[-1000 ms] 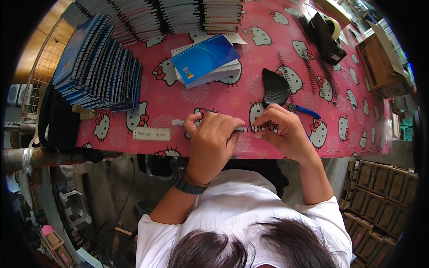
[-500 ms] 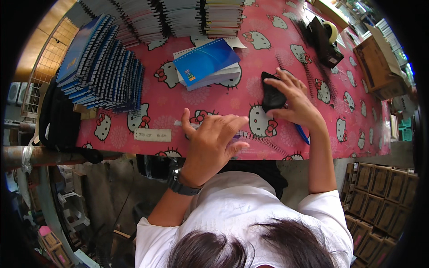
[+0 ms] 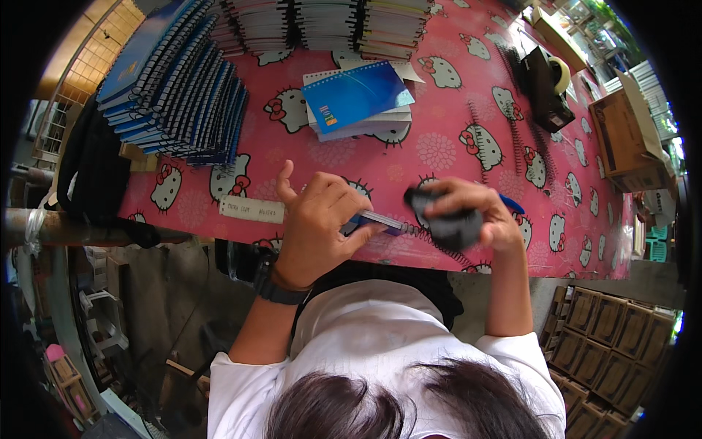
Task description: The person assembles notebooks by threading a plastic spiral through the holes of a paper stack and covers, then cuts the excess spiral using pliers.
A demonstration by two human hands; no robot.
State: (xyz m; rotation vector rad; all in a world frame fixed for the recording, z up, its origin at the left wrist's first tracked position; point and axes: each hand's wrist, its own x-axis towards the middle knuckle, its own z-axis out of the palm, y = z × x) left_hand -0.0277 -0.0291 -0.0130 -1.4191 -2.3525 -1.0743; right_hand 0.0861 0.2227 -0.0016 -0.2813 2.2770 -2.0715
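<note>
My left hand (image 3: 314,230), with a black watch at the wrist, grips a small blue-edged notebook (image 3: 382,222) near the table's front edge, thumb on the near side. From the notebook's right end trails a dark spiral binding coil (image 3: 459,257). My right hand (image 3: 488,211) is closed on a rounded black object (image 3: 455,228), held over the coil; motion blurs it and its kind is unclear. A blue curved object (image 3: 512,203) shows just beyond that hand. Farther off lies a pile of punched pages with a blue cover (image 3: 358,96) on top.
Spiral-bound blue notebooks (image 3: 172,95) are stacked at the left. Stacks of bound pages (image 3: 329,25) stand at the back. Loose coils (image 3: 518,146), a black tape dispenser (image 3: 545,91) and a cardboard box (image 3: 625,132) are to the right. A paper strip (image 3: 252,209) lies by my left hand.
My right hand has closed on the black object, lifted it off the table and brought it nearer, over the coil. My left hand has closed on the notebook. The view has shifted slightly.
</note>
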